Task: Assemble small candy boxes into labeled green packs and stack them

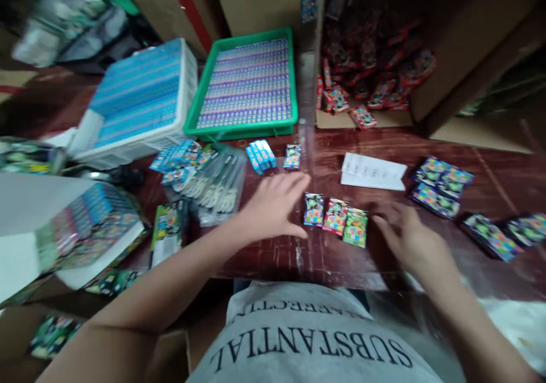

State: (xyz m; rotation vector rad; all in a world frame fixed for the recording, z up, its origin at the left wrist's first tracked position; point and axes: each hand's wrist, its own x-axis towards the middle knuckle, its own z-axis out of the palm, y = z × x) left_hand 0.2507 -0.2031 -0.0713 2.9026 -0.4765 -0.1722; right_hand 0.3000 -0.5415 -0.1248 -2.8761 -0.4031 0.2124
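On the dark red table, three small printed packets lie in a slanting row: a purple packet [313, 209], a red packet [335, 215] and a green packet [355, 227]. My left hand [273, 205] hovers just left of the purple one, thumb and fingers apart, holding nothing. To the right of the green one is my right hand [416, 238], thumb and fingers apart and nothing visible in it; some of its fingertips are blurred. Another purple packet [292, 156] lies beyond my left fingertips, beside some small blue boxes [261, 156].
A green tray [294, 115] and a white basket [187, 81] of packed boxes stand at the back. An open carton [447, 87] holds red packets. White paper strips [373, 172] and dark packet stacks [443, 186] lie right. Clear plastic bags [217, 184] lie left.
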